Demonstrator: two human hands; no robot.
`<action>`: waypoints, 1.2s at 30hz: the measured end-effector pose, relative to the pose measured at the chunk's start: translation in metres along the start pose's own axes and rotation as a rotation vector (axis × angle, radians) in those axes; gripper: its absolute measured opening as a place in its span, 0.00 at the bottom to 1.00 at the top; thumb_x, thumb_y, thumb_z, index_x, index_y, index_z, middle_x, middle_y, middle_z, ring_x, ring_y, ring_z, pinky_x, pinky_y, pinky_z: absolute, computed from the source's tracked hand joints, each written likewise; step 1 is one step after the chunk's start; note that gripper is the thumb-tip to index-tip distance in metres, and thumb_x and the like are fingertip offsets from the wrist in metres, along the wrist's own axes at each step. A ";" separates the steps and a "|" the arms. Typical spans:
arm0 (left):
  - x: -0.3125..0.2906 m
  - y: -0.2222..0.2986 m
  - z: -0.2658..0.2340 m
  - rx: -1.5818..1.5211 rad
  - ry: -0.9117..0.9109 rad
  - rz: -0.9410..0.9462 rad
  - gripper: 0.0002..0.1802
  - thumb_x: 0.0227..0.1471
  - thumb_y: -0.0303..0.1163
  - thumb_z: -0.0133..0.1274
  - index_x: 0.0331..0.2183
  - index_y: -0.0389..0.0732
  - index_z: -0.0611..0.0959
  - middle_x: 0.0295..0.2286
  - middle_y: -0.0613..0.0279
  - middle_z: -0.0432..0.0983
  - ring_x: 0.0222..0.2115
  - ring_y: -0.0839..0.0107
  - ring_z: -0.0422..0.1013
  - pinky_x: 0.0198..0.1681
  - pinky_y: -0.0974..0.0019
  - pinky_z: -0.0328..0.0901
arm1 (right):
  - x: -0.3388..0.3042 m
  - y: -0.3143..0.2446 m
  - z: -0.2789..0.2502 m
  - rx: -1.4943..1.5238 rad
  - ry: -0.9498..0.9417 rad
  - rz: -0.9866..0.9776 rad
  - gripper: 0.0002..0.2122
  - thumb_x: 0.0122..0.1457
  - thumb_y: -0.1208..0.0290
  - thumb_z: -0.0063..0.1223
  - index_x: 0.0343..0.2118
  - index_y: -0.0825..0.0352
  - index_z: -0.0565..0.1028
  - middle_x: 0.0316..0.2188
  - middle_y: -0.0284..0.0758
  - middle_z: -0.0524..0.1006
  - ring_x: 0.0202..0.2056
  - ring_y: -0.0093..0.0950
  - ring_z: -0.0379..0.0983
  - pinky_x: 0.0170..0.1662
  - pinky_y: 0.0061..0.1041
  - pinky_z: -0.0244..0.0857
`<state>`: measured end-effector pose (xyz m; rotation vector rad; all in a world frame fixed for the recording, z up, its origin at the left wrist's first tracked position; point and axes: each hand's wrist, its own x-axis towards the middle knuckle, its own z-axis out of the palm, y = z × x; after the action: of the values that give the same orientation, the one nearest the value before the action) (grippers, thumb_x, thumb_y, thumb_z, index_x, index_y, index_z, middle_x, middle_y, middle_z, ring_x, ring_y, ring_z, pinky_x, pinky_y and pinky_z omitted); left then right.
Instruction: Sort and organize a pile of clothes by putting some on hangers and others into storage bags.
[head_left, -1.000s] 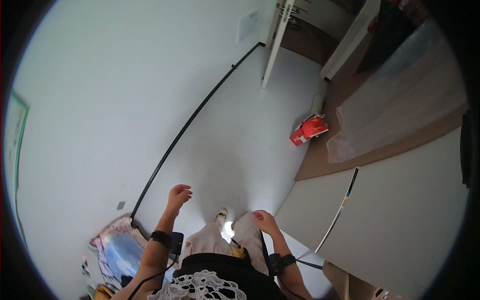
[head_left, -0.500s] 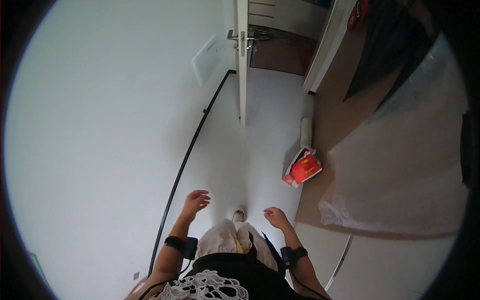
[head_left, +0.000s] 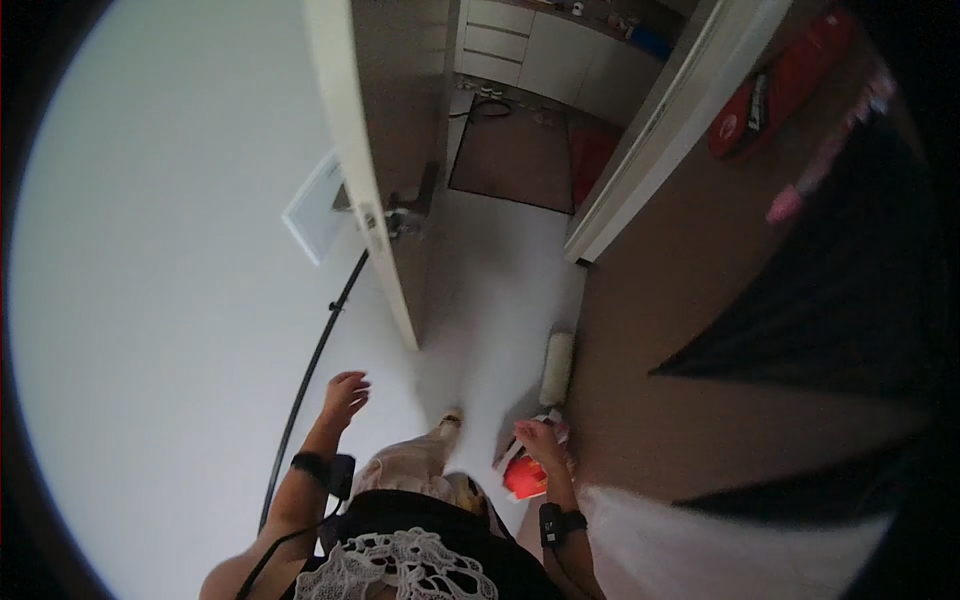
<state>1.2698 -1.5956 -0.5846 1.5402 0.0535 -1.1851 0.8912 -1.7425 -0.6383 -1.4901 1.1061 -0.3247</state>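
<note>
My left hand (head_left: 347, 398) hangs in the air with its fingers loosely bent and apart, and there is nothing in it. The edge of an open door (head_left: 375, 215) with a lever handle (head_left: 412, 208) is ahead of it. Loosely curled and also without anything in it, my right hand (head_left: 541, 443) hovers over a red and white bag or package (head_left: 527, 476) on the floor. From above, the hand hides part of that package. Just beyond lies a pale fluffy cylinder (head_left: 557, 368), close to the wall.
Past the doorway lie a brown mat (head_left: 512, 158) and a red mat (head_left: 592, 165) before white drawers (head_left: 497, 42). At right are dark cloth (head_left: 790, 310), clear plastic sheeting (head_left: 720, 545) and a red bag (head_left: 780, 90). A black pole or rail (head_left: 318, 355) runs along the left wall.
I have walked forward, so the door and doorway are nearer and larger. The red and white package now lies under my right hand. Both hands stay without anything in them.
</note>
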 end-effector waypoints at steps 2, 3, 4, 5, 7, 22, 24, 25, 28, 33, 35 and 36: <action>0.053 0.027 0.089 0.042 -0.224 -0.041 0.12 0.48 0.32 0.46 0.37 0.42 0.75 0.28 0.62 0.73 0.27 0.72 0.69 0.33 0.69 0.67 | 0.029 0.018 -0.048 0.116 0.039 0.039 0.12 0.52 0.69 0.51 0.37 0.70 0.72 0.30 0.33 0.74 0.31 0.21 0.70 0.37 0.20 0.65; 0.074 0.040 0.138 0.109 -0.288 -0.089 0.12 0.48 0.34 0.47 0.37 0.43 0.74 0.30 0.62 0.73 0.29 0.71 0.69 0.33 0.68 0.66 | 0.049 0.019 -0.069 0.243 0.073 0.067 0.12 0.52 0.69 0.52 0.37 0.70 0.73 0.29 0.33 0.74 0.30 0.21 0.70 0.36 0.21 0.65; 0.093 0.056 0.181 0.152 -0.405 -0.103 0.12 0.48 0.35 0.48 0.37 0.44 0.75 0.31 0.62 0.73 0.29 0.71 0.69 0.34 0.68 0.66 | 0.069 0.009 -0.083 0.245 0.068 0.073 0.12 0.52 0.69 0.52 0.37 0.70 0.73 0.29 0.33 0.74 0.30 0.21 0.70 0.36 0.21 0.65; 0.112 0.070 0.210 0.155 -0.485 -0.031 0.12 0.48 0.35 0.49 0.37 0.44 0.75 0.30 0.62 0.73 0.30 0.72 0.70 0.35 0.69 0.66 | 0.086 -0.006 -0.091 0.228 0.064 0.229 0.12 0.52 0.69 0.52 0.37 0.69 0.73 0.30 0.34 0.74 0.31 0.22 0.70 0.36 0.21 0.65; 0.150 0.110 0.301 0.155 -0.610 -0.018 0.13 0.48 0.35 0.49 0.37 0.43 0.74 0.30 0.62 0.73 0.31 0.73 0.69 0.35 0.69 0.65 | 0.125 0.004 -0.131 0.256 0.089 0.403 0.12 0.53 0.68 0.50 0.37 0.70 0.72 0.30 0.36 0.75 0.31 0.24 0.71 0.34 0.25 0.66; 0.463 0.364 0.479 -0.235 -0.268 0.016 0.16 0.46 0.34 0.51 0.39 0.41 0.73 0.30 0.61 0.71 0.29 0.71 0.68 0.34 0.69 0.66 | 0.639 -0.226 -0.283 -0.200 -0.201 -0.035 0.14 0.51 0.65 0.51 0.36 0.71 0.74 0.29 0.36 0.76 0.30 0.24 0.72 0.34 0.24 0.65; 0.502 0.409 0.487 -0.318 -0.113 -0.012 0.15 0.45 0.33 0.51 0.37 0.41 0.73 0.29 0.61 0.71 0.28 0.72 0.68 0.34 0.69 0.66 | 0.711 -0.254 -0.296 -0.083 -0.224 -0.036 0.14 0.51 0.66 0.50 0.36 0.72 0.74 0.29 0.36 0.76 0.31 0.24 0.72 0.35 0.23 0.65; 0.529 0.420 0.480 -0.398 -0.062 -0.036 0.13 0.45 0.33 0.51 0.36 0.41 0.74 0.29 0.61 0.71 0.26 0.73 0.67 0.32 0.69 0.66 | 0.746 -0.266 -0.299 -0.087 -0.237 -0.042 0.14 0.51 0.66 0.50 0.36 0.72 0.74 0.29 0.36 0.76 0.31 0.24 0.72 0.35 0.23 0.65; 0.622 0.452 0.462 -0.409 -0.021 -0.002 0.12 0.45 0.33 0.51 0.35 0.41 0.75 0.28 0.61 0.71 0.23 0.74 0.66 0.31 0.69 0.66 | 0.840 -0.302 -0.306 -0.240 -0.258 -0.188 0.14 0.52 0.68 0.49 0.39 0.71 0.73 0.30 0.35 0.76 0.31 0.23 0.72 0.34 0.22 0.65; 0.735 0.565 0.545 -0.204 -0.057 0.144 0.12 0.44 0.31 0.51 0.35 0.41 0.75 0.26 0.62 0.72 0.24 0.75 0.68 0.30 0.70 0.66 | 0.979 -0.330 -0.353 -0.150 -0.288 0.169 0.13 0.53 0.68 0.49 0.40 0.68 0.72 0.31 0.33 0.75 0.31 0.23 0.70 0.33 0.21 0.63; 0.772 0.616 0.583 -0.350 -0.116 -0.031 0.14 0.45 0.30 0.51 0.38 0.41 0.74 0.27 0.65 0.72 0.26 0.75 0.67 0.32 0.69 0.65 | 1.026 -0.351 -0.371 -0.171 -0.270 0.203 0.13 0.53 0.67 0.49 0.39 0.68 0.73 0.31 0.32 0.75 0.31 0.22 0.70 0.33 0.21 0.63; 0.807 0.637 0.594 -0.317 -0.213 0.003 0.16 0.45 0.29 0.51 0.40 0.41 0.73 0.29 0.67 0.71 0.28 0.76 0.66 0.34 0.69 0.65 | 1.056 -0.371 -0.377 -0.189 -0.230 0.221 0.13 0.53 0.67 0.49 0.39 0.68 0.73 0.31 0.32 0.75 0.30 0.22 0.70 0.33 0.20 0.63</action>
<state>1.6707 -2.7133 -0.5975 1.1326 0.0928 -1.2653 1.3165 -2.8433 -0.6104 -1.5093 1.1246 0.1056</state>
